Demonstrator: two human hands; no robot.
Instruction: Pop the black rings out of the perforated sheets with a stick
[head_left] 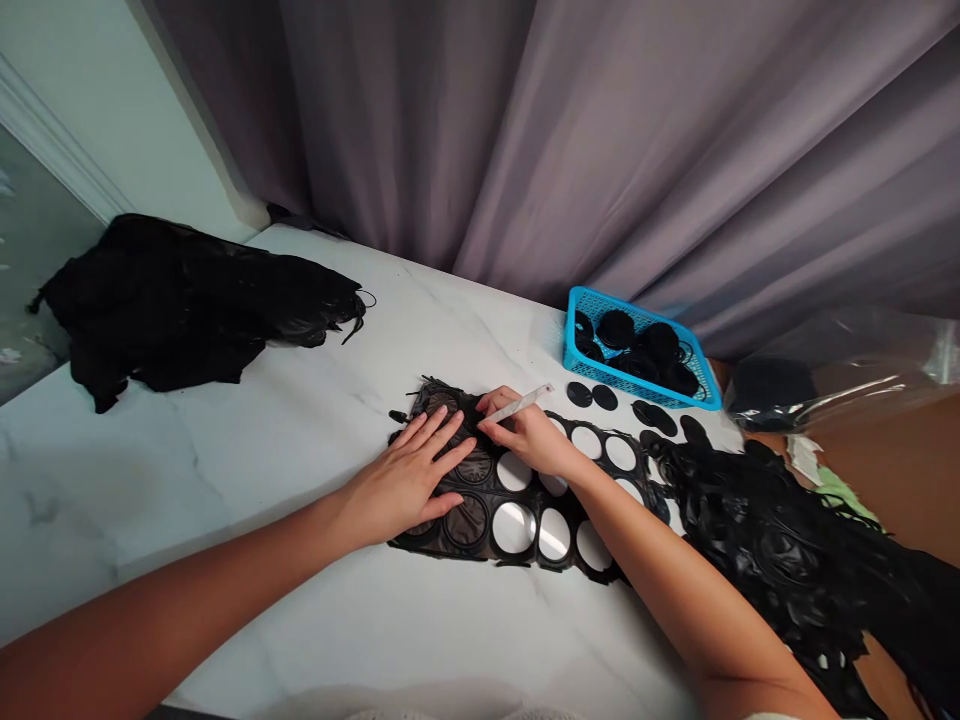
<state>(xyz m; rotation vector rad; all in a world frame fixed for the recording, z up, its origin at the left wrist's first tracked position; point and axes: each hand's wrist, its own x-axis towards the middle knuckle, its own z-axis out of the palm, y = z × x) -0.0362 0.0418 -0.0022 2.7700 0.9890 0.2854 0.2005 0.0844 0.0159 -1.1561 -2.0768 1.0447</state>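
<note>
A black sheet (480, 498) of thin, shiny material lies on the white table, with rows of round outlines at its left part and round holes farther right that show the white surface below. My left hand (409, 475) rests flat on the sheet's left end, fingers spread. In my right hand (525, 430) is a slim white craft knife (525, 402), gripped like a pen. Its tip points down at the sheet, just right of my left fingertips; the blade itself is hidden by my fingers. Several loose black discs (604, 398) lie behind the sheet.
A blue plastic basket (641, 385) with black discs stands at the back right. Black scraps (795, 550) are heaped at the right, near a clear plastic bag (847, 360). More black sheets (187, 305) lie at the back left. A grey curtain (495, 150) hangs behind the table (300, 440).
</note>
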